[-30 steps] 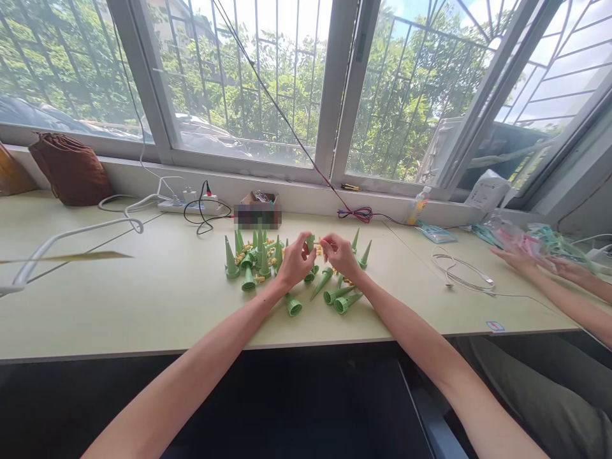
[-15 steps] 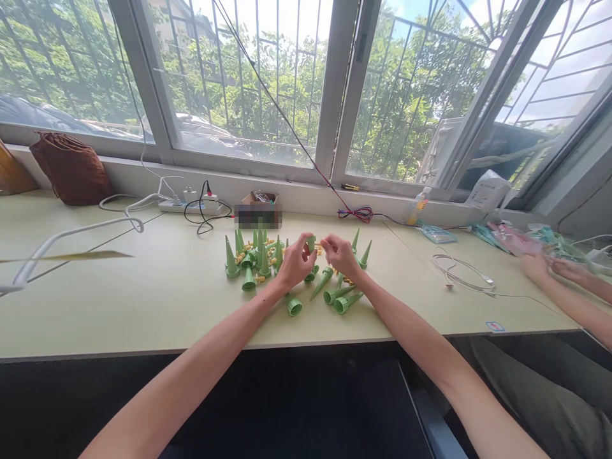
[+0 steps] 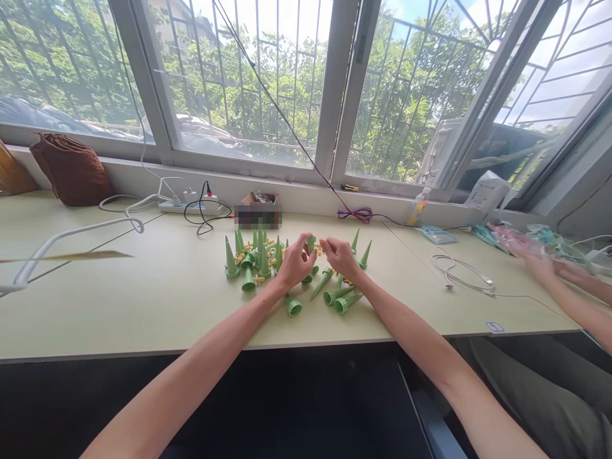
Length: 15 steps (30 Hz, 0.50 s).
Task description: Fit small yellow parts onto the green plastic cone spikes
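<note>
My left hand (image 3: 297, 258) is closed on a green plastic spike (image 3: 311, 243), held up just above the table. Close beside it, my right hand (image 3: 340, 256) pinches at the spike's right side; whatever sits between its fingertips is too small and covered to name. Around both hands are several more hollow green spikes, some upright like this one (image 3: 231, 262), others on their sides with ribbed open ends, such as the spike (image 3: 294, 306) near my left wrist. Small yellow fittings (image 3: 259, 279) lie scattered among them.
The pale table (image 3: 143, 306) runs along a barred window. At the back stand a brown drawstring bag (image 3: 71, 169), a power strip (image 3: 191, 204) and a small box (image 3: 261, 199). A white cable (image 3: 461, 274) lies right, near another person's hands (image 3: 540, 264) at plastic bags (image 3: 516, 239).
My hands stay almost in place, with only slight finger movement at the green spike. The other person's hands have shifted at the bags on the right.
</note>
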{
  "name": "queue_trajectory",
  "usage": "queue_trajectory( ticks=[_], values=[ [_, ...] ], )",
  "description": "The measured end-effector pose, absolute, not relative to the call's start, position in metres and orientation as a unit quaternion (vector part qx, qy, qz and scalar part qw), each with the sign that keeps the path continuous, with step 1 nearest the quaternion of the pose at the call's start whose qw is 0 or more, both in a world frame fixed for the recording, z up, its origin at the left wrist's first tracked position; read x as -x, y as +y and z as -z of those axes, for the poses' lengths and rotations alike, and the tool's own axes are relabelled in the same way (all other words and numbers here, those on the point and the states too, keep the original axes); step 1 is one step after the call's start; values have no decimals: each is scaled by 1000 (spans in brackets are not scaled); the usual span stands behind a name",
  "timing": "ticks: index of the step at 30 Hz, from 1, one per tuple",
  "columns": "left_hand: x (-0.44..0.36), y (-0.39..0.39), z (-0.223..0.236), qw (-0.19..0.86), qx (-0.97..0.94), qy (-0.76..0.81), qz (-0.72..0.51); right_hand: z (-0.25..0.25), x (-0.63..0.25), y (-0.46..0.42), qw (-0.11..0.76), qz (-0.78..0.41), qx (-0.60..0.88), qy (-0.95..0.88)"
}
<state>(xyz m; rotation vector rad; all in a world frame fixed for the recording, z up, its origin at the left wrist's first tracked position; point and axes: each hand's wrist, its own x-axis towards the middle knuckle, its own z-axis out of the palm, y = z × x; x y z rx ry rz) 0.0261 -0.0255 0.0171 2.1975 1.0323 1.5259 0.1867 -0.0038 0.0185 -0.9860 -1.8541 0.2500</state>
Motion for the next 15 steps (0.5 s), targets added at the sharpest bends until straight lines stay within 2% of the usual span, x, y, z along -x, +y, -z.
queue_trajectory(
  ticks=[15],
  values=[
    [-28,-26,-22,133,-729,378,-555,-20,-183,-9,515,-180,365,-754]
  ],
)
